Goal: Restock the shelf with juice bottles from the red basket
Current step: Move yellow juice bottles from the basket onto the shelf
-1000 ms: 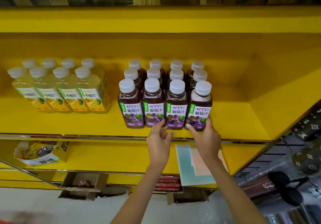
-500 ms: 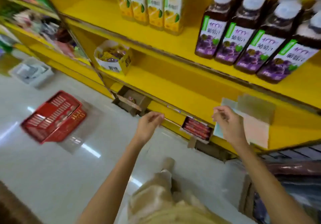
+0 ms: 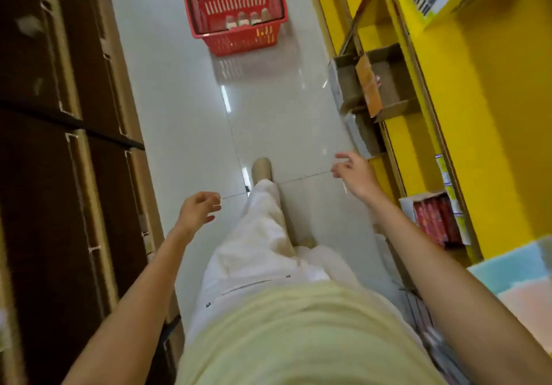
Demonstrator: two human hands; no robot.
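The red basket stands on the white tiled floor far ahead, down the aisle. Several bottle tops show through its near inside wall. My left hand hangs in front of me at mid-height, fingers loosely curled, holding nothing. My right hand is raised a little further forward on the right, fingers apart and empty, close to the yellow shelf unit. Both hands are well short of the basket. The juice bottles on the shelf are out of view.
Dark brown stacked boxes line the left side of the aisle. On the right, an open cardboard box juts from the low yellow shelf, and a box of red packets sits further back. My leg and shoe point toward the basket.
My hands have left the purple juice bottles on the shelf and dropped. My view has swung left and down, away from the shelf, so the aisle and red basket now lie straight ahead.
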